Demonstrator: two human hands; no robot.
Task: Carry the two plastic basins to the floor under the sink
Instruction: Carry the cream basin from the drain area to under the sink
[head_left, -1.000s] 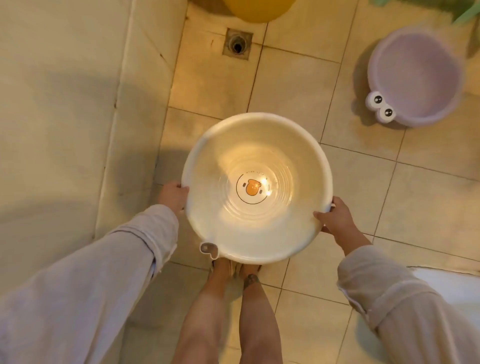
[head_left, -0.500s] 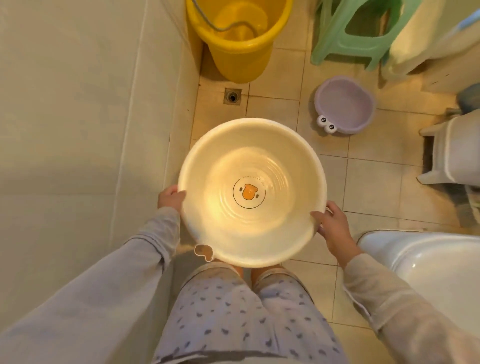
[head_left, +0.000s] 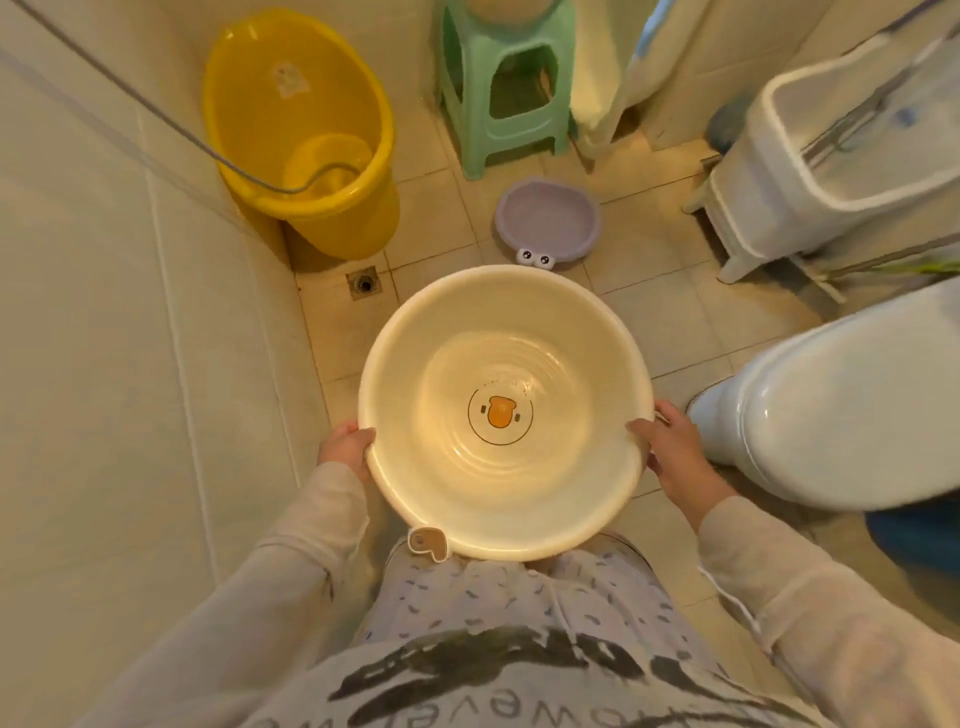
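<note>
A large cream plastic basin (head_left: 571, 353) with an orange duck print in its bottom is held level in front of my waist, above the tiled floor. My left hand (head_left: 345, 449) grips its left rim and my right hand (head_left: 672, 452) grips its right rim. A smaller lilac basin (head_left: 548, 221) with two cartoon eyes on its near edge sits on the floor beyond it, empty and untouched.
A yellow bucket (head_left: 306, 130) with a hose in it stands in the far left corner by the wall. A green stool (head_left: 506, 83) is behind the lilac basin. A floor drain (head_left: 363, 283), a white toilet (head_left: 841, 405) at right and a white tank (head_left: 831, 145) crowd the floor.
The cream basin has risen from near the floor to waist height with both hands on its rim. The view has pulled up and back, so the lilac basin looks farther away.
</note>
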